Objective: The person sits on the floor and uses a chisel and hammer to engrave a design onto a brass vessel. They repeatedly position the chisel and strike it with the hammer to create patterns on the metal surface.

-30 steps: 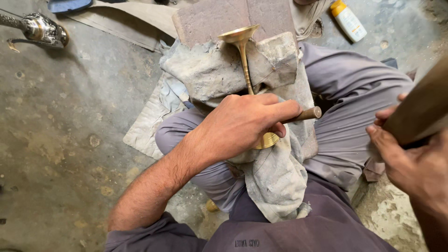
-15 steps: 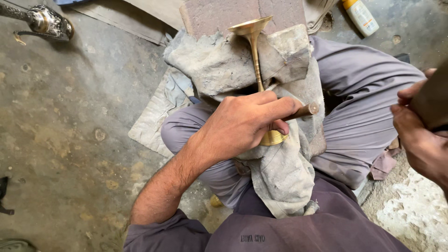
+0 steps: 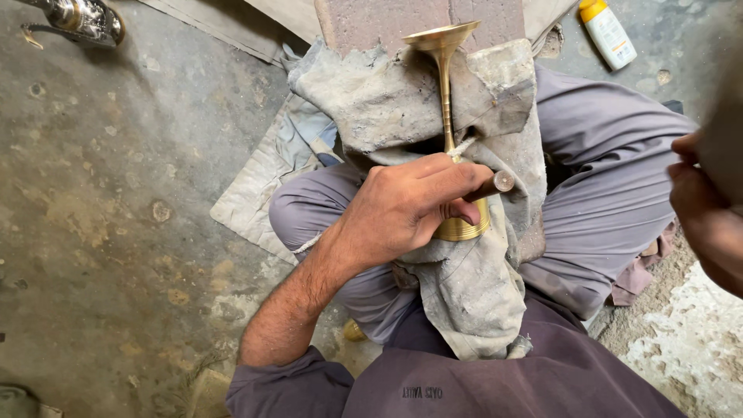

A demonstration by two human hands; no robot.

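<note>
In the head view, at frame centre, the left hand (image 3: 402,213) is clenched around a short rod-like tool (image 3: 495,184), fingers pressed against a brass goblet-shaped piece (image 3: 449,116) lying over a grey cloth (image 3: 464,294) on the lap. At the right edge, the right hand (image 3: 708,217) is blurred; whether it grips anything cannot be told.

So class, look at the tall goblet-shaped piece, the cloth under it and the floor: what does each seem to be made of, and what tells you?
Goblet-shaped piece: probably brass, polished; it is yellow-gold with bright glints along the stem.
Cloth: looks like coarse woven fabric, grey, dusty and frayed at the edges.
Floor: seemingly concrete or stone, matte, stained and pitted.
</note>
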